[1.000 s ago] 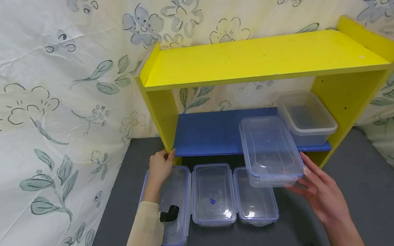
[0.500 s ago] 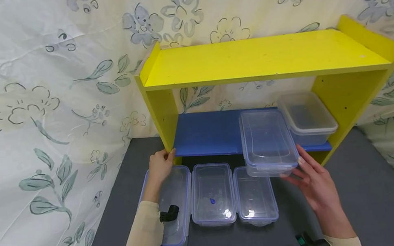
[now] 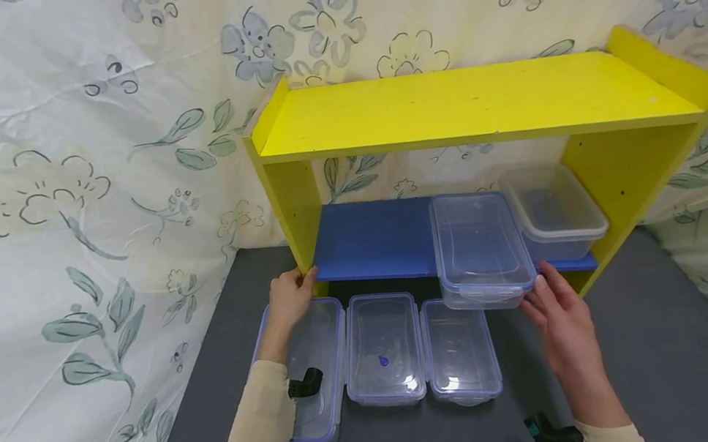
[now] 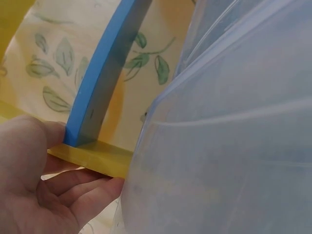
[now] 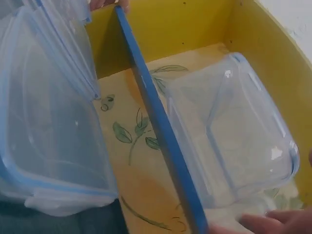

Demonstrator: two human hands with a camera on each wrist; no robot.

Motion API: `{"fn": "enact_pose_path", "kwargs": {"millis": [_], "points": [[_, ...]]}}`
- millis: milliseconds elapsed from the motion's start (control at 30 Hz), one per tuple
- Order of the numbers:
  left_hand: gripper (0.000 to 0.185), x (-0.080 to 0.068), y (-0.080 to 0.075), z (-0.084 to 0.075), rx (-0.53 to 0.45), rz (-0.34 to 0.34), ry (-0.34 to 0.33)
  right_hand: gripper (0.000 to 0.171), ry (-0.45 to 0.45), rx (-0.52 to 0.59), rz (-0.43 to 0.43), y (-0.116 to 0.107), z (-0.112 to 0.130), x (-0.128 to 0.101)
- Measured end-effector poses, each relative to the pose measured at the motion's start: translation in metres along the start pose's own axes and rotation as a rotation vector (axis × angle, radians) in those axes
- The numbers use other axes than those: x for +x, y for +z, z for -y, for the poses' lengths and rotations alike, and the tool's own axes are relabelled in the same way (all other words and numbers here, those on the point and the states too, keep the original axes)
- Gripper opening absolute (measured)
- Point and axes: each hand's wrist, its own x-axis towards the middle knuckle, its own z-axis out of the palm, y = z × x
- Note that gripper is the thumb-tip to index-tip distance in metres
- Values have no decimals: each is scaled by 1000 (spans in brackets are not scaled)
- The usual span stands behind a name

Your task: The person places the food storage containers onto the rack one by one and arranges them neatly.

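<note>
My left hand (image 3: 291, 299) pinches the front edge of the yellow shelf unit's (image 3: 472, 103) left side panel, where the blue shelf board (image 3: 373, 241) meets it; the left wrist view shows the thumb at the board's end and the fingers curled round the panel. A clear lidded food container (image 3: 480, 250) with a blue-tinted rim stands on the board, its front end jutting past the board's edge. With fairly straight fingers, my right hand (image 3: 567, 335) touches this container's front right corner. In the right wrist view the container (image 5: 234, 136) is beside the blue board, fingertips near its end.
Another clear container (image 3: 555, 211) with a whitish lid stands on the board's right end. Along the dark tabletop (image 3: 676, 358) in front lie a large container (image 3: 313, 373), a medium container (image 3: 383, 350) and a smaller container (image 3: 461, 351). Floral cloth (image 3: 94, 209) hangs behind.
The container at my right hand has moved back, farther onto the blue board. My right hand has followed it, its fingers coming out from underneath to the corner. My left hand stays put.
</note>
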Motion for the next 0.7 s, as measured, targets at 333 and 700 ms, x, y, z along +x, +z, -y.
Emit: {"fn": "enact_pose_path", "kwargs": {"millis": [333, 700], "points": [[38, -1, -1, -1, -8, 5, -23, 47, -1085, -909, -142, 20, -13, -30], [38, -1, -1, 0, -12, 9, -18, 58, -1040, -1240, 28, 29, -13, -29]]}}
